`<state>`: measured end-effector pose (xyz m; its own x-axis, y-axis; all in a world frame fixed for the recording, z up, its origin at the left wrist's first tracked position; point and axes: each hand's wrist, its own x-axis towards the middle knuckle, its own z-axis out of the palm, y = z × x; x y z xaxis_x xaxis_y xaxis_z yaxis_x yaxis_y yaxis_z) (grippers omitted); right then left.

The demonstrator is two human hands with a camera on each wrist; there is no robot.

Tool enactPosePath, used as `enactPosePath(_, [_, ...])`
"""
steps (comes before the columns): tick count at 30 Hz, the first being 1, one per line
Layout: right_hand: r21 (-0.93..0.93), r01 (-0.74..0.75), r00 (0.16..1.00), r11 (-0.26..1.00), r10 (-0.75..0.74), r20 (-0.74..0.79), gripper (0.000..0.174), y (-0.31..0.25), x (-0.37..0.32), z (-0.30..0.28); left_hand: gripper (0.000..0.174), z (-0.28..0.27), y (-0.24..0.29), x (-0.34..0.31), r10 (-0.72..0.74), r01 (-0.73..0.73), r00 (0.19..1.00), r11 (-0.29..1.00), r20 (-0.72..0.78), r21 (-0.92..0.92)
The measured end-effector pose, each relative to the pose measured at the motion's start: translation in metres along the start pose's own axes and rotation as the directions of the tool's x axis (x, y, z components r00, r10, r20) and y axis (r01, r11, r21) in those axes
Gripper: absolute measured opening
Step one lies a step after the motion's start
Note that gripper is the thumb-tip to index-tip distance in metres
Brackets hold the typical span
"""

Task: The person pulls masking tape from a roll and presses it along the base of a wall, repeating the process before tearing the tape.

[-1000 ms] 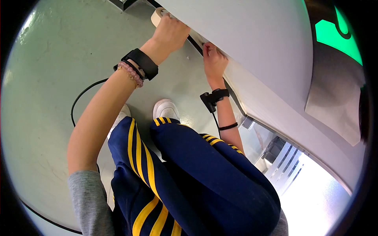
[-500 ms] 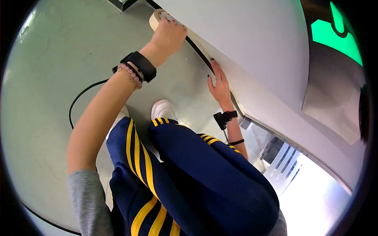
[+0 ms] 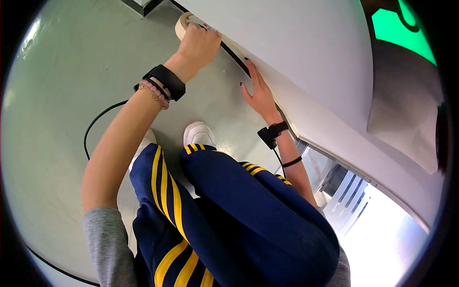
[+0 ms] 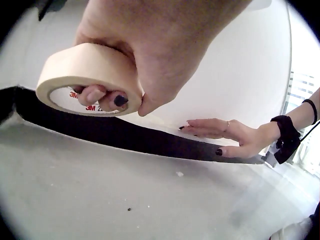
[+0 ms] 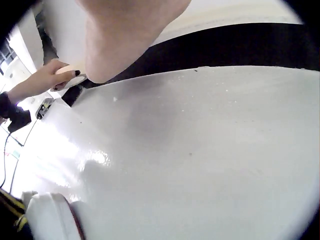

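My left hand (image 3: 198, 48) holds a cream roll of masking tape (image 4: 90, 62), with fingers curled through its core and the thumb against its side. The roll is close to the lower part of a curved white panel (image 3: 306, 57). Farther along the same panel, my right hand (image 3: 262, 95) lies with fingers extended, the fingertips on the panel's lower edge just above a black base strip (image 4: 95, 125). A cream band (image 5: 230, 17) runs along that lower edge in the right wrist view. Most of the right hand's fingers are hidden there.
Grey-green glossy floor (image 3: 71, 86) spreads below the panel. White shoes (image 3: 199, 134) and navy trousers (image 3: 248, 191) are close under the arms. A black cable (image 3: 98, 117) trails from the left wrist. A bright glass area (image 3: 377, 229) lies at lower right.
My right hand first had its fingers bent at the panel's edge; it drew back, straightened its fingers, then slid slightly forward along the edge. The left hand and tape roll shifted slightly left and down.
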<state>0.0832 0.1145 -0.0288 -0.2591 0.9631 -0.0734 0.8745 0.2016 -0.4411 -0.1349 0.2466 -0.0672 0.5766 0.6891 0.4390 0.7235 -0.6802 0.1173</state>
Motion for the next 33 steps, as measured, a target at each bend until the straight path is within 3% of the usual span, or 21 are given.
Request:
enactPosePath(4, [-0.009, 0.001, 1.000, 1.000, -0.002, -0.010, 0.069, 0.000, 0.009, 0.005, 0.009, -0.002, 0.002, 0.007, 0.014, -0.015, 0.998, 1.000, -0.064, -0.020])
enactPosePath(8, [-0.020, 0.127, 0.989, 0.992, -0.128, -0.072, 0.070, -0.021, 0.018, -0.005, 0.014, -0.037, 0.023, 0.010, 0.020, -0.015, 0.994, 0.999, -0.109, 0.046])
enactPosePath(9, [-0.090, 0.111, 0.992, 0.990, -0.116, -0.056, 0.070, -0.024, 0.060, 0.016, 0.014, -0.009, -0.012, 0.011, 0.017, -0.017, 0.991, 1.000, -0.132, -0.002])
enactPosePath(12, [-0.166, 0.115, 0.992, 0.979, -0.123, -0.035, 0.071, -0.029, 0.080, 0.027, 0.020, -0.011, -0.011, 0.009, 0.020, -0.021, 0.999, 0.999, -0.036, -0.033])
enactPosePath(15, [-0.119, 0.153, 0.984, 0.981, -0.162, -0.070, 0.070, -0.026, 0.076, 0.030, 0.023, -0.025, -0.012, 0.007, 0.099, -0.103, 0.994, 0.992, 0.052, 0.073])
enactPosePath(17, [-0.071, 0.129, 0.990, 0.989, -0.133, -0.048, 0.071, -0.025, 0.066, 0.023, 0.022, -0.041, -0.018, 0.004, 0.271, -0.273, 0.956, 0.962, 0.116, -0.003])
enactPosePath(20, [-0.043, 0.093, 0.995, 0.995, -0.094, -0.031, 0.071, -0.027, 0.068, 0.024, 0.021, -0.070, -0.044, -0.002, 0.351, -0.359, 0.906, 0.933, 0.237, -0.008])
enactPosePath(24, [-0.015, 0.053, 0.998, 0.999, -0.053, -0.020, 0.070, -0.031, 0.070, 0.023, 0.020, -0.062, -0.071, -0.011, 0.374, -0.340, 0.895, 0.925, 0.242, -0.172])
enactPosePath(26, [-0.009, 0.031, 1.000, 0.999, -0.031, -0.004, 0.069, -0.031, 0.071, 0.022, 0.018, -0.058, -0.073, -0.014, 0.517, -0.492, 0.820, 0.856, 0.246, -0.160])
enactPosePath(30, [-0.045, 0.034, 0.999, 0.998, -0.033, 0.013, 0.068, -0.030, 0.072, 0.022, 0.026, -0.068, -0.062, -0.010, 0.448, -0.410, 0.801, 0.894, 0.397, -0.183])
enactPosePath(32, [-0.035, 0.041, 0.999, 0.999, -0.040, 0.025, 0.068, -0.027, 0.070, 0.023, 0.028, -0.070, -0.049, -0.011, 0.300, -0.236, 0.903, 0.944, 0.306, -0.230])
enactPosePath(33, [-0.035, 0.034, 0.999, 0.999, -0.032, 0.034, 0.068, -0.027, 0.071, 0.023, 0.028, -0.068, -0.047, -0.010, 0.289, -0.228, 0.905, 0.949, 0.312, -0.218])
